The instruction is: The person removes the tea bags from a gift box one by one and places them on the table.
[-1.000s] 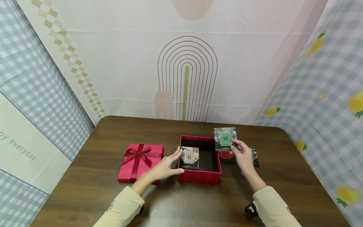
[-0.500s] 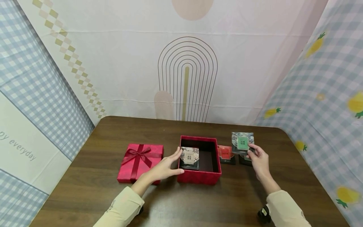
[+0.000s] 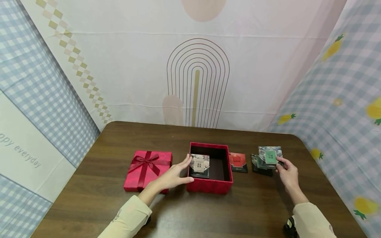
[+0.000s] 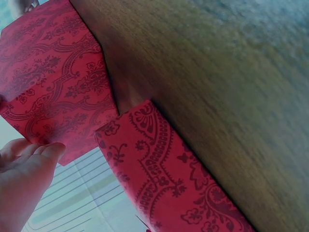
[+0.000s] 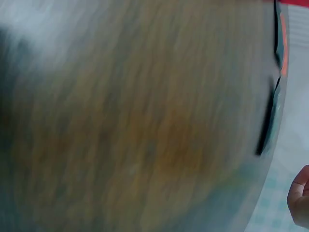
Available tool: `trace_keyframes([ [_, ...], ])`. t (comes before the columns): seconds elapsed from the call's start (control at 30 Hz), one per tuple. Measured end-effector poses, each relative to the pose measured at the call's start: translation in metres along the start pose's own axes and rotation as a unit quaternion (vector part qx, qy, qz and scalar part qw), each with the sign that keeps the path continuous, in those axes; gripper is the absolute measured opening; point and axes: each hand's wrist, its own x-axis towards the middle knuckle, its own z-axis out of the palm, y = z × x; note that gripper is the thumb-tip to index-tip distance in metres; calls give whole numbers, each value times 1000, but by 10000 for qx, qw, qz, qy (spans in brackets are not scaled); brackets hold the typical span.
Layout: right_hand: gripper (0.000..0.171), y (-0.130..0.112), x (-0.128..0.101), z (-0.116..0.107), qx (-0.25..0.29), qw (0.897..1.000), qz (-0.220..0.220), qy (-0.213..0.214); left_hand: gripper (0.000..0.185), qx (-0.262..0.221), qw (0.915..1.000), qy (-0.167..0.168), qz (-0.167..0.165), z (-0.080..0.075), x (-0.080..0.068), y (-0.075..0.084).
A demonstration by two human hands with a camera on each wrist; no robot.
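Note:
An open red box (image 3: 210, 185) stands mid-table, with a grey-labelled packet (image 3: 199, 165) leaning inside its left wall. My left hand (image 3: 176, 175) rests against the box's left side (image 4: 53, 82), fingers straight by the packet. My right hand (image 3: 287, 171) pinches a green-labelled packet (image 3: 270, 156) low over another dark packet (image 3: 257, 162) on the table to the right of the box. A red-labelled packet (image 3: 237, 162) lies flat just beside the box's right wall. The right wrist view is blurred, showing packet edges (image 5: 268, 121) and a fingertip (image 5: 300, 195).
The red lid with a ribbon bow (image 3: 148, 170) lies left of the box; its patterned side (image 4: 164, 179) shows in the left wrist view. The brown wooden table (image 3: 178, 215) is ringed by hanging cloth backdrops on three sides.
My right hand has carried the green-labelled packet from above the box's right rim out to the right and down toward the table. The left hand has stayed put.

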Motion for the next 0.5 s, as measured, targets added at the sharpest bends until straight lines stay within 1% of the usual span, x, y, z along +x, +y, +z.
trace_keyframes([
  [0.17,30,11,4,-16,-606,9981,-117,-59,79,-19,10000,18,36,1,0,-1],
  [0.27,30,17,7,-26,-1023,9945,-188,-138,79,-13,10000,25,19,0,0,-1],
  [0.37,30,23,10,-35,-1348,9906,-199,-107,79,-28,10000,0,-44,0,0,-1],
  [0.5,29,30,12,-47,-1696,9853,-168,-61,79,-56,10000,-23,-25,0,0,-1],
])
